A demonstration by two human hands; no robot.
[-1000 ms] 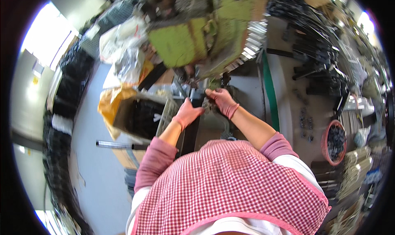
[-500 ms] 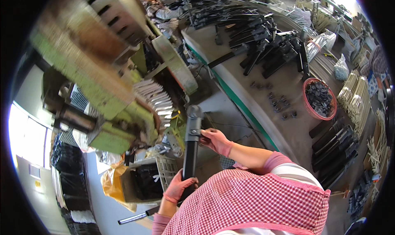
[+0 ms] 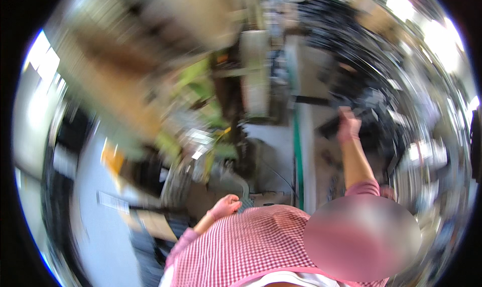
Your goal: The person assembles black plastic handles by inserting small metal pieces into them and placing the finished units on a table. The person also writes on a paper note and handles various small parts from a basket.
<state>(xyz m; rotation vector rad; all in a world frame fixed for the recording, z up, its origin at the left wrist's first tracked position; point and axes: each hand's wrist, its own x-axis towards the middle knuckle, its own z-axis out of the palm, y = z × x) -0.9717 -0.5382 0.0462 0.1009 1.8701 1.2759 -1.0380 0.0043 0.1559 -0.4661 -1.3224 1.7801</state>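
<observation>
My left hand [image 3: 226, 206], in a pink glove, is held close to the chequered apron, its fingers curled in and nothing visible in them. My right arm stretches out over the bench, and my right hand [image 3: 348, 125] is near the pile of black parts [image 3: 369, 108]. Motion smears its fingers, so whether it touches or grips one cannot be made out. A black bar [image 3: 312, 100] lies across the bench's near edge, left of that hand.
At the left stands a large green and brown machine [image 3: 120, 81], with pale metal strips [image 3: 199, 136] beside it. A green strip [image 3: 298, 159] runs along the bench edge. Dark stacked goods [image 3: 70, 131] and a yellow bag [image 3: 112, 158] are further left. Most surroundings are blurred.
The black tube with a grey bracket, held in both hands before, is no longer in view. My right hand has reached out over the bench; my left has drawn in. The whole view has swung round.
</observation>
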